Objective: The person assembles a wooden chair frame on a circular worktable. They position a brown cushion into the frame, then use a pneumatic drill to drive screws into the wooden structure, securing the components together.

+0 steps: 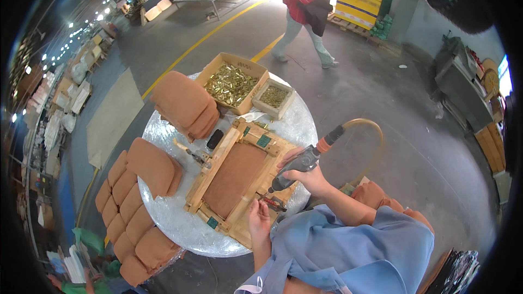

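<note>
My right hand (306, 178) is wrapped round a dark grey powered screwdriver (298, 166) with an orange collar and a hose. The driver tilts, its tip pointing down at the near right side of a wooden jig (239, 173). Close to that tip, my left hand (260, 219) has its fingers pinched together; what they hold, if anything, is too small to make out. Inside the jig lies a flat brown upholstered panel (235, 177). A red-handled toggle clamp (274, 202) sits beside my left fingers, and another metal clamp (200, 158) is on the opposite side.
Stacked brown cushions (185, 103) and a carton of brass-coloured fittings (231, 83) stand on the round, film-wrapped table (158, 130), beside a smaller box of screws (274, 96). More cushions (128, 207) are piled left. The hose (381, 141) loops at right. A person (302, 11) walks beyond.
</note>
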{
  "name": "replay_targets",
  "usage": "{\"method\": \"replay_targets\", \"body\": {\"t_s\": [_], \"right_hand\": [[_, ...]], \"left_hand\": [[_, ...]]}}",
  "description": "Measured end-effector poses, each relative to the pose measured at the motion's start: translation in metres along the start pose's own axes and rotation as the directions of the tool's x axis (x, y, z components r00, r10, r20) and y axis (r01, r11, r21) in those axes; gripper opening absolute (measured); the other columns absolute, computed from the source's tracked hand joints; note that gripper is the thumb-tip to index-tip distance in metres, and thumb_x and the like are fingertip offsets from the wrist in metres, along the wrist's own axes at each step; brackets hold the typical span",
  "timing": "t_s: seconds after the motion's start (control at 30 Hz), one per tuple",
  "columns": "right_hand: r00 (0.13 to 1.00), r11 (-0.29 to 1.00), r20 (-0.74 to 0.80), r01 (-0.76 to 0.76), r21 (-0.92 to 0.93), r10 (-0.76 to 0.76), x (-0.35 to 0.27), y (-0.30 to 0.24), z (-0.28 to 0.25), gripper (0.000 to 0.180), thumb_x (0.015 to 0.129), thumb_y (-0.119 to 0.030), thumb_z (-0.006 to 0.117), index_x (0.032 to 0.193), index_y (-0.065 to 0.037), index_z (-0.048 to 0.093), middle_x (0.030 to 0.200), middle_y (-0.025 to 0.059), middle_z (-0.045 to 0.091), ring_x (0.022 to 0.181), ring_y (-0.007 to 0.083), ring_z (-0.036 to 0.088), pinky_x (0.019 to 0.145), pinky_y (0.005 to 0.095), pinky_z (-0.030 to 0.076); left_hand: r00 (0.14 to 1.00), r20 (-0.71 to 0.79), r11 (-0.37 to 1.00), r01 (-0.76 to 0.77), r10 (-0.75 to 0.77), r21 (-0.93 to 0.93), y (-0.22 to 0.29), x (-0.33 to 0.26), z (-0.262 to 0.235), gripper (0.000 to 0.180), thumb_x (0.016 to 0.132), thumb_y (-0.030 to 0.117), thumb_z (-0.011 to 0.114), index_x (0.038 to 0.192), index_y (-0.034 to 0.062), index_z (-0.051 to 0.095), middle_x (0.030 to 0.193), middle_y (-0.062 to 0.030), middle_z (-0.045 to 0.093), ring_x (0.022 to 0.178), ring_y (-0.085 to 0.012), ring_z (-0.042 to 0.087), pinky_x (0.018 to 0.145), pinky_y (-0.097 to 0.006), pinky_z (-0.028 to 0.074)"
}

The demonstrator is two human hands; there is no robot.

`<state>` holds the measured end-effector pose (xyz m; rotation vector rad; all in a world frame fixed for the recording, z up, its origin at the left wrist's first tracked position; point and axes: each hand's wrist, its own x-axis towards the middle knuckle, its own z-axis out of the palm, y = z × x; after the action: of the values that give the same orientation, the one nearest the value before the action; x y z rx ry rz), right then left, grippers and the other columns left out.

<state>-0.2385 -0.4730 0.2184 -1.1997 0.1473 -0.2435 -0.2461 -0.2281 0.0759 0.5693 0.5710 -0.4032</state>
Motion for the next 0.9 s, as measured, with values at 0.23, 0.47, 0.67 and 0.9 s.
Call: {"method": "replay_targets", "body": {"t_s": [0.23,0.47,0.67,0.9], "right_hand": [[0.996,0.996,-0.073,-0.05,0.08,0.056,0.003,0.009,-0.001,0.042,0.081,-0.002,0.081,0.118,-0.002,0.061,0.106,0.012,0.073,0.106,0.0222,0.073,0.096,0.0401,0.06],[0.996,1.0,-0.094,-0.001,0.017,0.002,0.034,0.031,0.022,0.043,0.083,0.002,0.077,0.12,-0.005,0.058,0.109,0.011,0.073,0.107,0.0214,0.073,0.096,0.0383,0.058],[0.988,0.979,0.042,0.155,-0.131,-0.151,0.07,0.058,0.08,0.044,0.081,0.002,0.08,0.12,-0.004,0.061,0.113,0.0094,0.072,0.107,0.0196,0.07,0.094,0.0369,0.058],[0.888,0.966,0.451,0.188,-0.177,-0.09,0.088,0.109,0.228,0.04,0.079,-0.003,0.083,0.115,-0.001,0.065,0.111,0.0105,0.073,0.106,0.0188,0.071,0.094,0.0359,0.057]], "left_hand": [[0.983,0.061,0.962,0.181,-0.172,-0.204,0.002,0.007,-0.013,0.016,0.109,0.018,0.065,0.113,0.0033,0.069,0.1,-0.006,0.076,0.093,-0.0151,0.074,0.089,-0.028,0.066],[0.999,0.022,0.997,0.047,-0.048,0.059,0.022,0.005,0.013,0.018,0.108,0.017,0.065,0.119,0.0027,0.068,0.106,-0.0083,0.075,0.096,-0.0194,0.075,0.089,-0.034,0.065],[0.477,0.115,0.06,-0.336,0.871,0.94,0.075,0.039,-0.077,0.044,0.1,0.026,0.074,0.133,0.0002,0.061,0.126,-0.019,0.065,0.116,-0.0349,0.062,0.099,-0.047,0.05],[0.374,-0.33,0.126,0.477,0.867,0.87,0.122,0.077,-0.111,0.083,0.102,0.049,0.063,0.163,0.0043,0.03,0.155,-0.0231,0.046,0.138,-0.041,0.05,0.106,-0.059,0.046]]}}
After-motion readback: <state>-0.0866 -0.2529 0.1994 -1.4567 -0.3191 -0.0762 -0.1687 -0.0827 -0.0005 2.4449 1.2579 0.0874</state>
